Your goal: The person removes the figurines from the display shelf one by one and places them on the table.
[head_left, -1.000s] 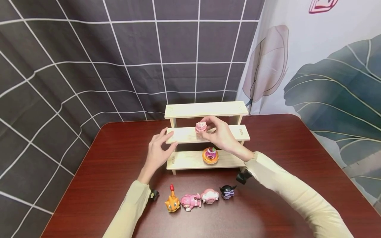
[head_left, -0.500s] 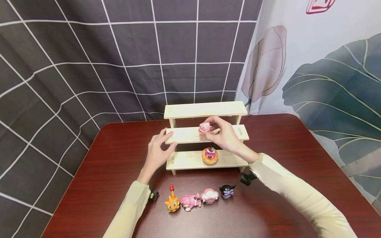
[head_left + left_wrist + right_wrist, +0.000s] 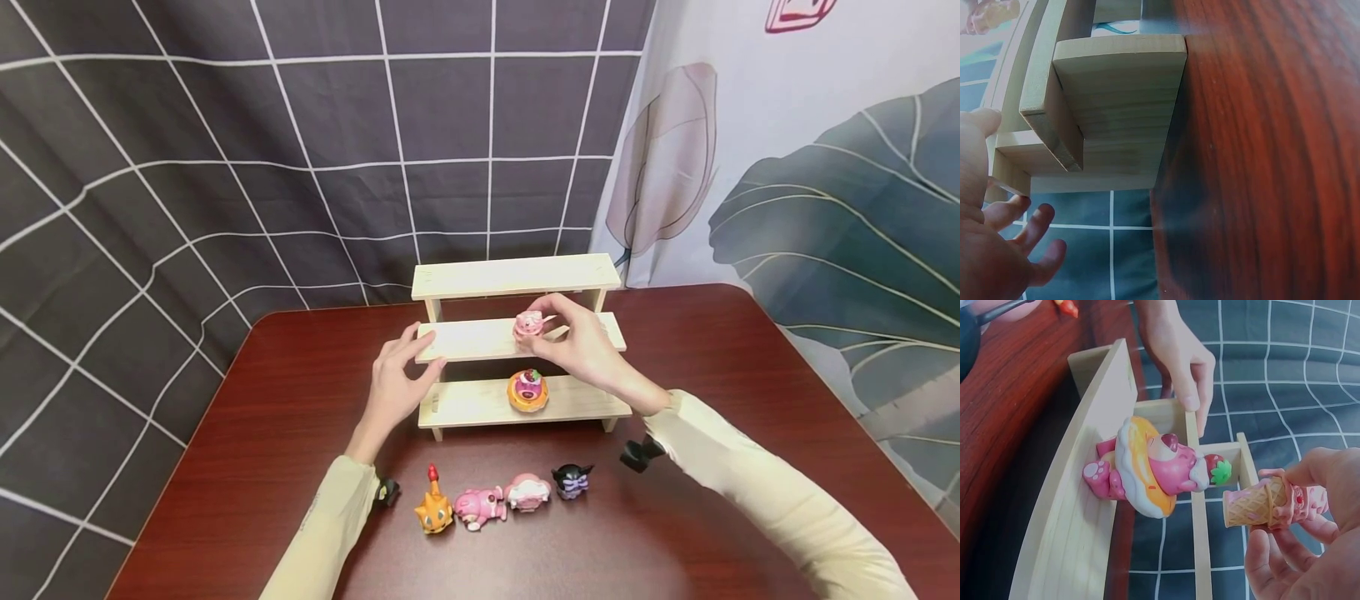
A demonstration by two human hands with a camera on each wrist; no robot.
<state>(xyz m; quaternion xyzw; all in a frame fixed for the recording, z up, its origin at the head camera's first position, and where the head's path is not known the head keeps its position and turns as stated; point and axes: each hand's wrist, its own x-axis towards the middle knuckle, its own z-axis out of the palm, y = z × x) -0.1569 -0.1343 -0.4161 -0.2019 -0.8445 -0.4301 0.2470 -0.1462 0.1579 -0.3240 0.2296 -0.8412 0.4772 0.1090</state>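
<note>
A three-step wooden display shelf (image 3: 517, 403) stands on the table. My left hand (image 3: 396, 379) grips the left end of its middle step, thumb at the front edge and fingers behind. My right hand (image 3: 581, 342) pinches a pink figurine in a waffle cone (image 3: 1257, 503) between thumb and fingers, over the middle step. In the right wrist view the cone's base points left, toward the steps, and the pink top lies among the fingers. On the lowest step sits a pink bear figurine in an orange doughnut ring (image 3: 528, 391), a strawberry on its head.
In front of the shelf, a row lies on the dark red table (image 3: 300, 433): an orange cat-like figurine (image 3: 434, 510), a pink bear figurine (image 3: 480, 507), a pink-and-white figurine (image 3: 528, 492) and a black-and-purple figurine (image 3: 572, 481). A grid-patterned curtain (image 3: 315, 125) hangs behind.
My right hand has moved to the right along the middle step with the cone figurine. My left hand keeps its place at the shelf's left end.
</note>
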